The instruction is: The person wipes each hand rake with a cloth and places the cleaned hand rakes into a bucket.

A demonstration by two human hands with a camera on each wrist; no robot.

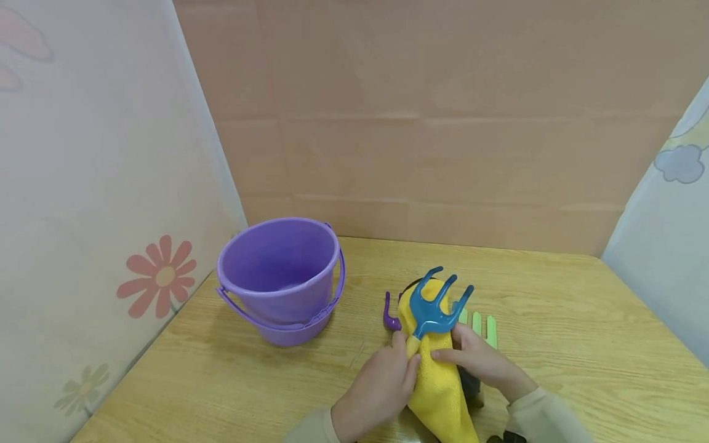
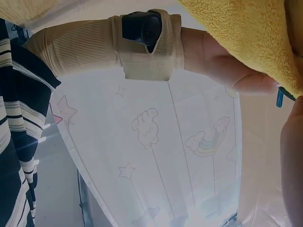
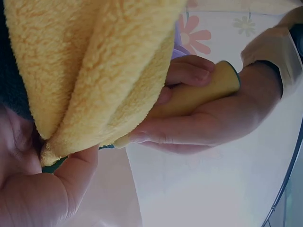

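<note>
A toy hand rake (image 1: 433, 311) with blue tines and a yellow handle (image 3: 199, 97) is held tines up over the table. My left hand (image 1: 382, 381) grips the handle, its fingers curled round it in the right wrist view. A yellow fluffy cloth (image 1: 443, 394) hangs behind the rake and down in front of me. With thumb and fingers my right hand (image 1: 482, 360) pinches the cloth just below the tines; the right wrist view shows the cloth's edge between them. Blue-green plastic peeks out beside the cloth there. The cloth hides part of both hands in the wrist views.
A purple bucket (image 1: 290, 283) stands upright on the wooden table (image 1: 554, 320) to the left, its handle lowered. Behind the cloth lie a purple pronged tool (image 1: 391, 320) and a light-green pronged tool (image 1: 492, 332), both partly hidden. Printed sheets and a pinkish back wall surround the table.
</note>
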